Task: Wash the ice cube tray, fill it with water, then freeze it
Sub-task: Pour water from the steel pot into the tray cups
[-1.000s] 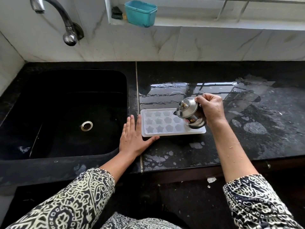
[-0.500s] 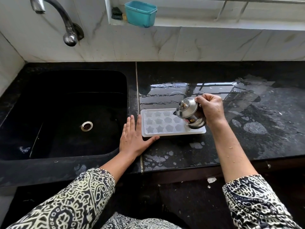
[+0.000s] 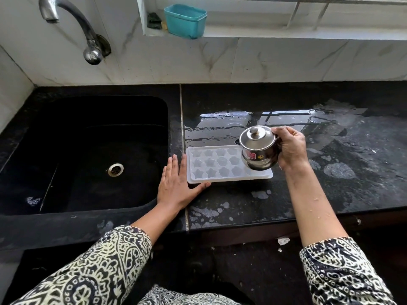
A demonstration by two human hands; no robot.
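Observation:
A white ice cube tray [image 3: 215, 166] with star and flower moulds lies flat on the wet black counter, just right of the sink. My left hand [image 3: 176, 183] rests flat on the counter, fingers straight against the tray's left end, thumb along its front edge. My right hand [image 3: 290, 148] grips a small lidded steel pot [image 3: 257, 148] by its far side and holds it above the tray's right end, hiding the moulds beneath. The pot's small spout points left.
A deep black sink [image 3: 88, 155] with a steel drain [image 3: 115, 169] lies to the left, under a wall tap [image 3: 88, 40]. A teal tub [image 3: 185, 20] sits on the window ledge. Puddles cover the black counter [image 3: 341, 161]. The counter's front edge is near my arms.
The pot has tipped back from a leftward lean over the tray to more upright. My left hand and the tray have stayed put.

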